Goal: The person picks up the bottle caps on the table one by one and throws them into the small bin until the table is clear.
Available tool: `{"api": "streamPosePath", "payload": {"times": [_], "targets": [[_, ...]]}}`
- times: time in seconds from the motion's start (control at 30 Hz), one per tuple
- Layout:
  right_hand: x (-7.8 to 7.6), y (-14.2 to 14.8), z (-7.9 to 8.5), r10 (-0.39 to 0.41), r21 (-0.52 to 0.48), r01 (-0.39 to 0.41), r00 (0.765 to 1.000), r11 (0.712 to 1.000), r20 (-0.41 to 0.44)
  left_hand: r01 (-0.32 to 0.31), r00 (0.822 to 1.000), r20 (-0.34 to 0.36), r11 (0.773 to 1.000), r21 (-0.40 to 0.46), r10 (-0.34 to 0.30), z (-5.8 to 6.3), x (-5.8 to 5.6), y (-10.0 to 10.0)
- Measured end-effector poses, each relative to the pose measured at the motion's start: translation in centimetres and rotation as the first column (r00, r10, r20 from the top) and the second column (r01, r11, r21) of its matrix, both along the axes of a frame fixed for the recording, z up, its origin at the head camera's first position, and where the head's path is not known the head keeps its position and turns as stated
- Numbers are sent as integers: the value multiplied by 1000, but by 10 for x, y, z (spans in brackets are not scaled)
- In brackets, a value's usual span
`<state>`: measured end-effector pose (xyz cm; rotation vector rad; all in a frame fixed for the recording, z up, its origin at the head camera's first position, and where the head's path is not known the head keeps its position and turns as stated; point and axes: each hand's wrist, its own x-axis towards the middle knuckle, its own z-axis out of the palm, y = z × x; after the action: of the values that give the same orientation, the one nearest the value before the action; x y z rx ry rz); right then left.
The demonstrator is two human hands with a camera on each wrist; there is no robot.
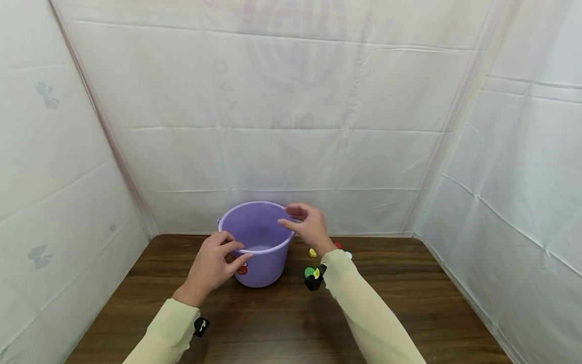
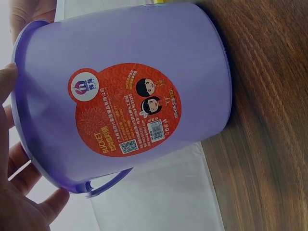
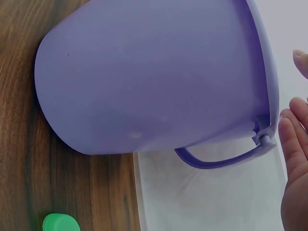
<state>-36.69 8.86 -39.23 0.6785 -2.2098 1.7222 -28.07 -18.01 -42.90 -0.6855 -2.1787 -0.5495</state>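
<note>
A purple bucket (image 1: 261,268) stands upright on the wooden table, its inside visible from above. My left hand (image 1: 212,263) holds the near left of its rim, thumb outside and fingers over the edge. The left wrist view shows the red printed label (image 2: 127,110) on the bucket's side. At the far right of the rim, my right hand (image 1: 309,225) hovers with loosely extended fingers and the thumb apart from them. In the right wrist view its fingers (image 3: 291,139) lie right beside the rim, near the joint of the purple handle (image 3: 216,162).
To the bucket's right, around my right wrist, lie several small coloured pieces: a green one (image 1: 309,272), a yellow one (image 1: 312,252), a red one (image 1: 338,245) and a white one (image 1: 348,255). White sheets (image 1: 291,151) enclose the table (image 1: 273,328) at the back and sides.
</note>
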Motion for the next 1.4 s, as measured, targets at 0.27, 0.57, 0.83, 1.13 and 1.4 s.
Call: {"api": "streamPosePath", "payload": {"times": [0.27, 0.57, 0.83, 1.13, 1.4], "targets": [[-3, 12, -8, 16, -22, -17, 1000, 1000, -15, 3, 1000, -9, 1000, 5, -3, -1, -1, 0], [3, 29, -15, -35, -25, 35, 999, 999, -19, 7, 1000, -12, 1000, 5, -7, 1, 0, 1], [10, 43, -24, -52, -30, 51, 999, 998, -13, 3, 1000, -7, 1000, 1, -3, 1, -1, 0], [20, 62, -38, -106, 7, 105, 994, 994, 26, 1, 1000, 4, 1000, 0, -1, -1, -2, -1], [29, 75, -46, -146, 45, 143, 987, 989, 71, 2, 1000, 10, 1000, -5, -2, 0, -3, -1]]}}
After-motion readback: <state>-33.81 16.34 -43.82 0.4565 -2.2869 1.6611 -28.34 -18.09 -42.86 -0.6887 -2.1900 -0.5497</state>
